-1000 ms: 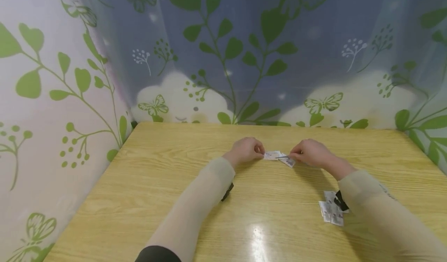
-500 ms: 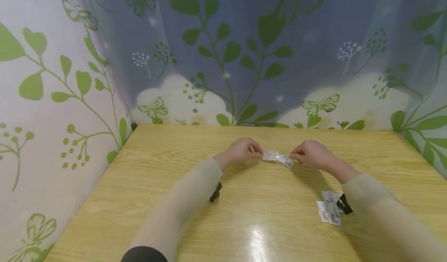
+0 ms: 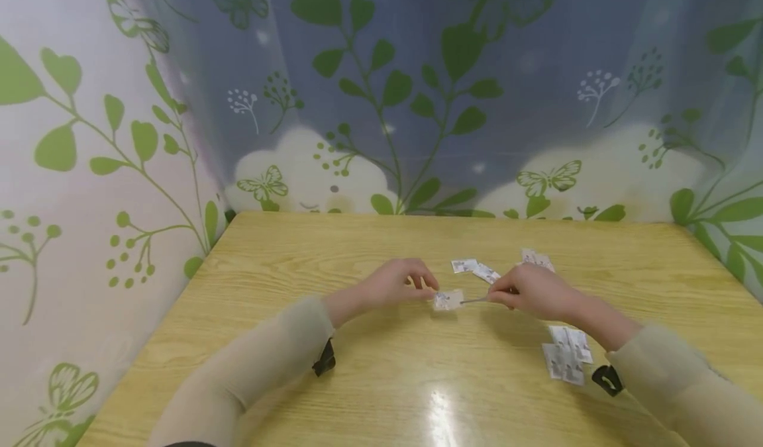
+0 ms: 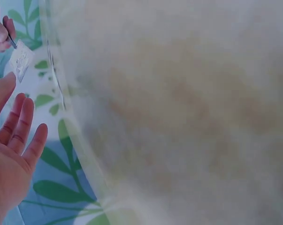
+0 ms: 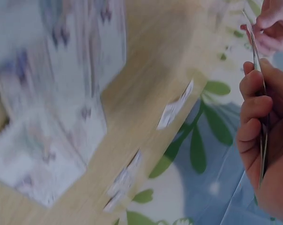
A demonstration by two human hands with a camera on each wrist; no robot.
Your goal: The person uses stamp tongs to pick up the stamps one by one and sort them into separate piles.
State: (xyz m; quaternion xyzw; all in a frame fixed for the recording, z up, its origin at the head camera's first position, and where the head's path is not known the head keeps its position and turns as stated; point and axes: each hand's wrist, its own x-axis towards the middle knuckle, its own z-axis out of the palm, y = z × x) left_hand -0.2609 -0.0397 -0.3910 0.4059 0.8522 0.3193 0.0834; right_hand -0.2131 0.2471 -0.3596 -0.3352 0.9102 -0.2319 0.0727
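My right hand (image 3: 539,291) holds a pair of tweezers (image 3: 473,300) between thumb and fingers. At the tips of the tweezers is a small, pale, printed packet (image 3: 447,300), held over the middle of the table. Right at the packet's left edge is my left hand (image 3: 405,281). The left wrist view shows that hand's fingers (image 4: 23,122) spread and fairly straight, with the thumb tip close to a corner of the packet. In the right wrist view the tweezers (image 5: 255,47) run along the curled fingers towards the other hand.
Two similar packets (image 3: 465,265) lie end to end farther back on the wooden table (image 3: 286,341). Another small group of packets (image 3: 538,259) shows behind my right hand. An overlapping cluster of several packets (image 3: 566,355) lies by the right wrist. A leaf-patterned curtain (image 3: 381,102) hangs behind the table.
Both hands have moved nearer to me from the row of packets at the back, with one packet in the tweezers. Two packets stay behind there, and a group behind the right hand is uncovered.
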